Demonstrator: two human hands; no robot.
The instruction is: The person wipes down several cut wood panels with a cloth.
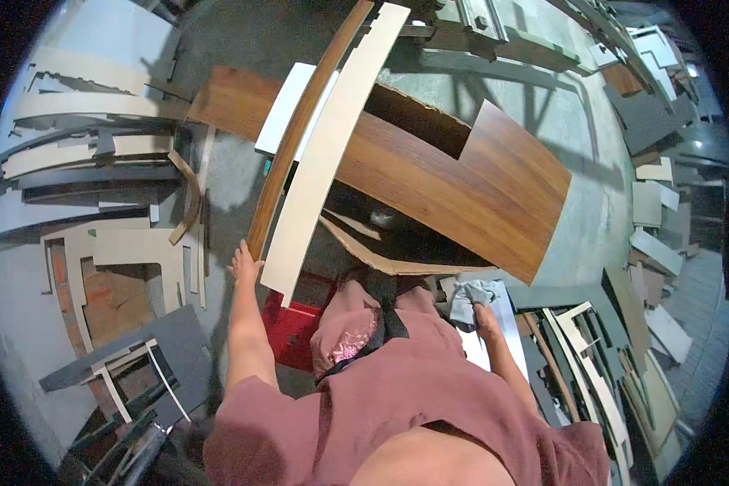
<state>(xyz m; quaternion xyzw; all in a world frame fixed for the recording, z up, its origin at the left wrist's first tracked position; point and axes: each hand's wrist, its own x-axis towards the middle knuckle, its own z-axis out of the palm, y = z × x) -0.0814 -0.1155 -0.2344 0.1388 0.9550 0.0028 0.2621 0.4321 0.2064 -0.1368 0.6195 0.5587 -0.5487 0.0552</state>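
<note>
My left hand [245,264] is at the near end of a long brown wood-grain strip [304,130], with the thumb and fingers on either side of it. Alongside lies a long cream strip [332,154]. Both strips slant across a large brown wood-grain panel [462,190] with a notch cut in it, and across a small white panel [287,105]. My right hand [484,317] is closed on a crumpled pale grey cloth [471,301], beside my knee and over a white panel [502,328]. The cloth hides part of the fingers.
A red stool or crate [293,330] is by my left leg. An open cardboard box [417,120] shows under the brown panel. Stacked curved boards [97,154] and cut frames [138,251] stand at left. More offcuts [587,348] lean at right, with loose panels [656,251] farther out.
</note>
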